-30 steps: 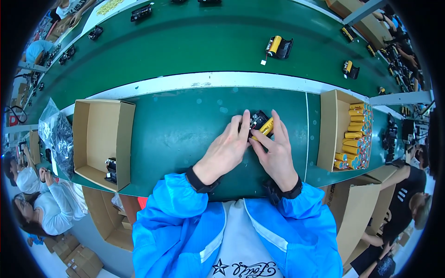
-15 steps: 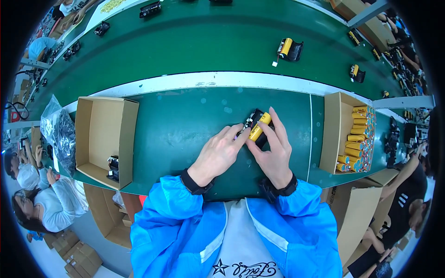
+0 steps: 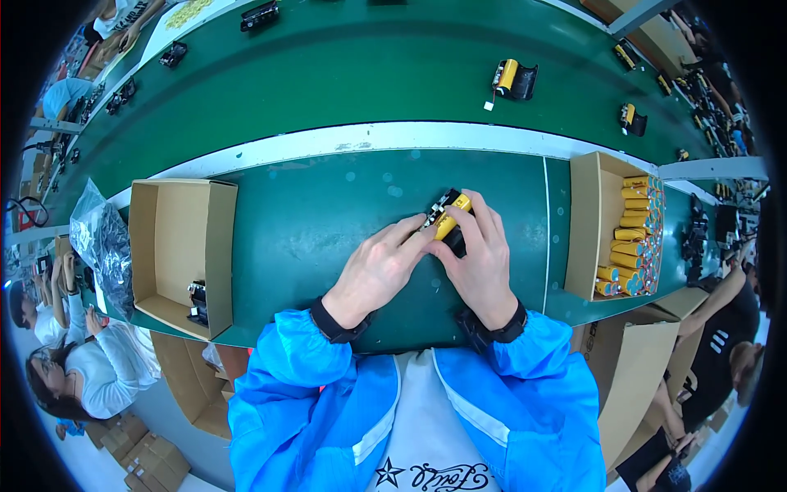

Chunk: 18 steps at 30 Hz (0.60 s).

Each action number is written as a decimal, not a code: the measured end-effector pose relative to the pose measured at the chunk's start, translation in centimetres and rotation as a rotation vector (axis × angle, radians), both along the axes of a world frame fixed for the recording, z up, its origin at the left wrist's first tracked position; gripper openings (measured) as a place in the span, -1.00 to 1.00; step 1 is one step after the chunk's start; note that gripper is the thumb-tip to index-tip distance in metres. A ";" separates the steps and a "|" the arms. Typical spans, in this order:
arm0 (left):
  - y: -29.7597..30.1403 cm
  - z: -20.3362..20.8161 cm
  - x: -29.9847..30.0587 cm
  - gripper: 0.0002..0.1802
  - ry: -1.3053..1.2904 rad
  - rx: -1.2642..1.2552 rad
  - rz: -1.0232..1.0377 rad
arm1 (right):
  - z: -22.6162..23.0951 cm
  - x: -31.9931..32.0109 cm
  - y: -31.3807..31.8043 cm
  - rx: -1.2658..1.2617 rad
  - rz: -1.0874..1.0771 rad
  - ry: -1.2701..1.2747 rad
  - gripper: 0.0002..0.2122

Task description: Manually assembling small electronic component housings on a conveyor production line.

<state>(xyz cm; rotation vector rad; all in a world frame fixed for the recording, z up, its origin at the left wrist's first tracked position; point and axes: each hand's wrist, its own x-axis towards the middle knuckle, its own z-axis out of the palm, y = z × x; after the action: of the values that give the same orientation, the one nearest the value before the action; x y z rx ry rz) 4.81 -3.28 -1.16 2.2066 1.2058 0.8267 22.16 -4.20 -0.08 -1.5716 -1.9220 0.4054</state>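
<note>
Over the bench in front of me, a black plastic housing (image 3: 457, 240) carries a yellow cylindrical battery (image 3: 451, 218) and a strip of small electronic parts (image 3: 441, 203). My left hand (image 3: 379, 266) grips the housing from its left side, fingertips at the electronics and the battery's near end. From the right, my right hand (image 3: 482, 266) is closed around the assembly, its fingers over the battery and far end, the thumb at the near end. Both thumbs and part of the housing's underside are hidden.
An open cardboard box (image 3: 172, 246) at left holds a black housing (image 3: 198, 302). A plastic bag (image 3: 100, 246) lies beside it. At right, another box (image 3: 584, 225) contains several yellow batteries (image 3: 630, 234). Beyond a white rail (image 3: 369, 137), assemblies (image 3: 515, 79) lie on a green surface.
The battery now lies closer against the electronics strip in the housing. My right fingers have shifted slightly left and bent more over the battery. The view has moved a little.
</note>
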 end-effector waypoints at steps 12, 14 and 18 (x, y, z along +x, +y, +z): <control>1.2 1.6 -0.3 -0.62 -0.156 -0.204 -0.063 | -1.2 1.1 0.8 0.033 0.110 0.194 -0.33; 1.6 1.6 0.2 -0.59 -0.213 -0.254 -0.060 | -0.8 1.2 1.1 0.009 0.124 0.188 -0.33; 2.0 1.3 2.9 -0.44 -0.004 -0.328 0.124 | -1.3 1.8 1.6 -0.035 0.191 0.200 -0.33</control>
<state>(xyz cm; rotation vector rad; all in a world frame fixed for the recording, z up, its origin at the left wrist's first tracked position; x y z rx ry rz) 7.70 -1.28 0.09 1.8811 1.3794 0.6278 23.99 -2.63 -1.34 -1.3182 -1.9223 0.6544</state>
